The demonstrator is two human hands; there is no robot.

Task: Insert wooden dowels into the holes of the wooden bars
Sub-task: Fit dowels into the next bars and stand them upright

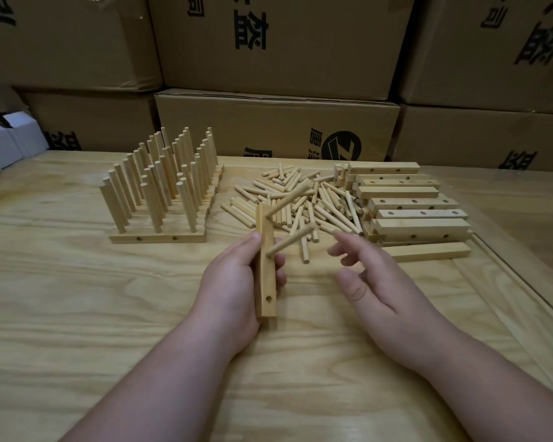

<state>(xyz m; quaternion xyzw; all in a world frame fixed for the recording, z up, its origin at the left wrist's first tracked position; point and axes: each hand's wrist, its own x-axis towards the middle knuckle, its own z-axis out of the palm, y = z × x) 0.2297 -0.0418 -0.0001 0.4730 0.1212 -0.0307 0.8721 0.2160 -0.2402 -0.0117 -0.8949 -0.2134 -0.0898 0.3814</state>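
The left hand (pixel 237 279) grips a pale rectangular wooden bar (pixel 266 275) above the light plywood table (pixel 77 298), its long axis running twelve to six o'clock. Two round wooden dowels (pixel 289 240) seated in it point toward two o'clock; one empty hole shows near its lower end. Fingers hide the bar's left face. The right hand (pixel 374 282) hovers at three o'clock, fingers loosely spread, holding nothing.

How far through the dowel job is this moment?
Done: a block of finished bars with upright dowels stands at the left. In hand: the left hand grips a bar holding two dowels, its near hole empty; the right hand is open, empty. Left: loose dowels and a stack of empty bars.
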